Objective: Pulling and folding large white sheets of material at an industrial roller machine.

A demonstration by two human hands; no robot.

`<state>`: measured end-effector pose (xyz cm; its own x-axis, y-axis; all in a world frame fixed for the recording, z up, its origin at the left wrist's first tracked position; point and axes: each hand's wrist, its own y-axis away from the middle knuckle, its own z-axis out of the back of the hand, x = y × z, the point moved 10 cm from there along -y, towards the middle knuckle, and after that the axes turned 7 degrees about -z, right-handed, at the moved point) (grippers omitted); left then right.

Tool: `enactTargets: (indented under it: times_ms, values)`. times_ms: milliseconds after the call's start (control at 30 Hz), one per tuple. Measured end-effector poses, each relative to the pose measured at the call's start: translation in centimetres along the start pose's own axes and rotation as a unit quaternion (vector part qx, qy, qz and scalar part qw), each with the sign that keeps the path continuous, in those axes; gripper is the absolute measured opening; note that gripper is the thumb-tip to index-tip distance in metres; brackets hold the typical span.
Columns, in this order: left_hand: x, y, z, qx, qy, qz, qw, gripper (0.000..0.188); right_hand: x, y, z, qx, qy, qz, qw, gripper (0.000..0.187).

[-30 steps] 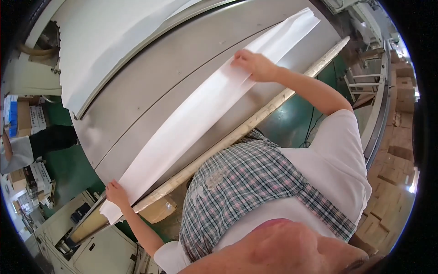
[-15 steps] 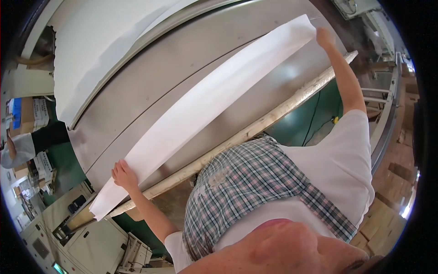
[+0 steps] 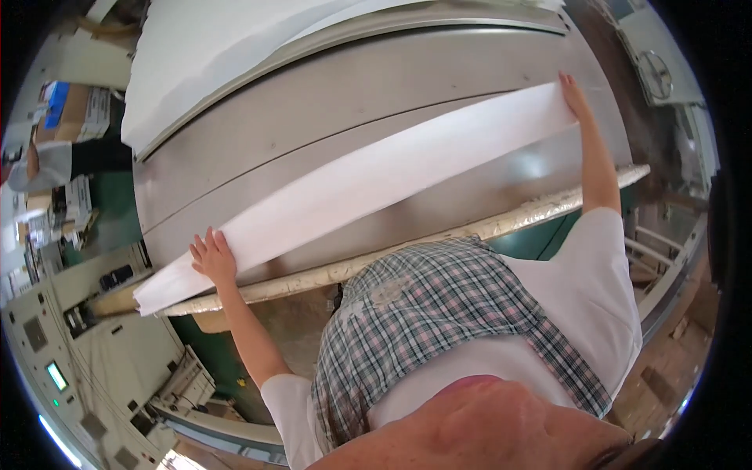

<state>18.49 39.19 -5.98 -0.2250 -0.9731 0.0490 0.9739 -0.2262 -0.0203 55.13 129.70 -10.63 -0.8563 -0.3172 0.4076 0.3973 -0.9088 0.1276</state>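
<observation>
A long, folded strip of white sheet material (image 3: 392, 176), paper or thin cloth, lies across the grey metal table (image 3: 313, 117). Near the strip's left end, my left hand (image 3: 213, 257) rests on it with the fingers spread. At the far right end, my right hand (image 3: 573, 95) touches the strip's short edge. Its fingers are stretched upward, and the thumb side is partly hidden. Between the two hands the strip lies mostly flat, its left tip running past my left hand to the table's left edge.
Along the table's near edge runs a pale, wrapped bar (image 3: 501, 223). White sheeting (image 3: 227, 63) hangs behind a metal rail (image 3: 352, 43) at the back. A control cabinet (image 3: 117, 352) stands at lower left, a handwheel (image 3: 654, 74) at far right. Another person (image 3: 51, 164) is beyond the left side.
My view has turned, so the strip and table appear more level. The left fingers have spread, and the right fingers have straightened at the strip's end.
</observation>
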Motion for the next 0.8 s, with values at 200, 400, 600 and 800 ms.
enactTargets:
  times_ms: [200,400,600,800]
  values:
    - [5.8,4.1,3.5,-0.191,0.083,-0.007,0.978,0.043,3.9,7.3,-4.2,0.198,0.040,0.070,0.977,0.047]
    - [5.3,7.6,3.5,-0.201,0.101,-0.045,0.973,0.038,17.5,21.8,-8.4,0.403,-0.076,0.266,0.872,0.046]
    - [4.4,7.1,6.7,-0.248,0.133,-0.010,0.960,0.024,27.3,33.0,-12.3,0.499,-0.042,0.298,0.812,0.049]
    - [7.2,8.2,7.7,-0.294,0.195,-0.036,0.935,0.020,36.6,42.5,-18.1,0.518,-0.051,0.363,0.773,0.043]
